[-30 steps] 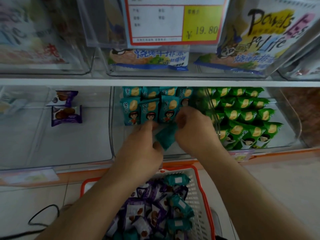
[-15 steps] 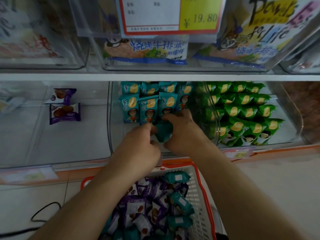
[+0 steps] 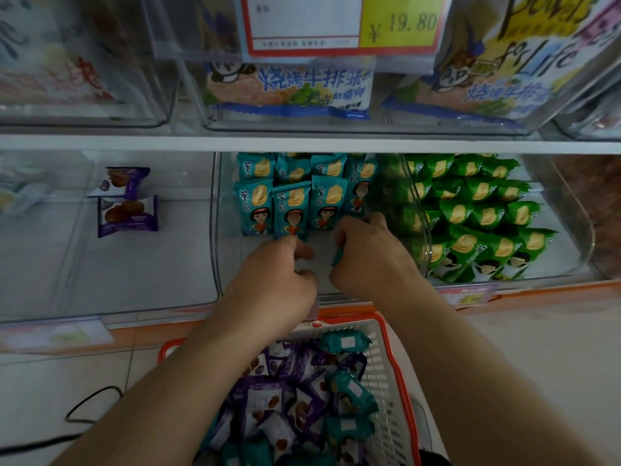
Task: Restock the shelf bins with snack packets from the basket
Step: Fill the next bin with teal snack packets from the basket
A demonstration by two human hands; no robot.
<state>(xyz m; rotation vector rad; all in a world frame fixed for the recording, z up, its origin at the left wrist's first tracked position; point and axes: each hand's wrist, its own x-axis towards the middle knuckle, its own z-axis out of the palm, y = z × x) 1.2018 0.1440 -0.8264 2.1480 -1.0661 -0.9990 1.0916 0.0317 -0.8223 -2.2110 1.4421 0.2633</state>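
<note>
Okay, both hands inside the middle clear bin [image 3: 215, 230] on the lower shelf. Right hand [image 3: 373, 257] has its grip curled tight around a teal packet [image 3: 337, 256], only the packet's left edge showing past the fingers, at about 5 o'clock from the front teal row. Left hand [image 3: 279, 280] sits just beside it at 9 o'clock, fingers curled, fingertips touching the bottom edge of the second packet in the teal packet rows [image 3: 292, 200]; whether it pinches that packet I cannot tell. Teal rows stand upright toward the back of the bin, two rows visible.

Green packets [image 3: 477, 216] fill the bin at 3 o'clock, stacked in overlapping rows. Left bin at 9 o'clock holds two purple packets [image 3: 127, 203], lying flat, one behind the other.

Basket [image 3: 389, 371], white mesh with orange rim, sits on the floor at 6 o'clock below the shelf, between the forearms, holding mixed purple and teal packets [image 3: 302, 401].

Upper shelf at 12 o'clock: large snack bags [image 3: 289, 87] in clear bins, price tag [image 3: 339, 23] reading 19.80 hanging in front. Black cable [image 3: 84, 408] on the floor tiles at 8 o'clock.
</note>
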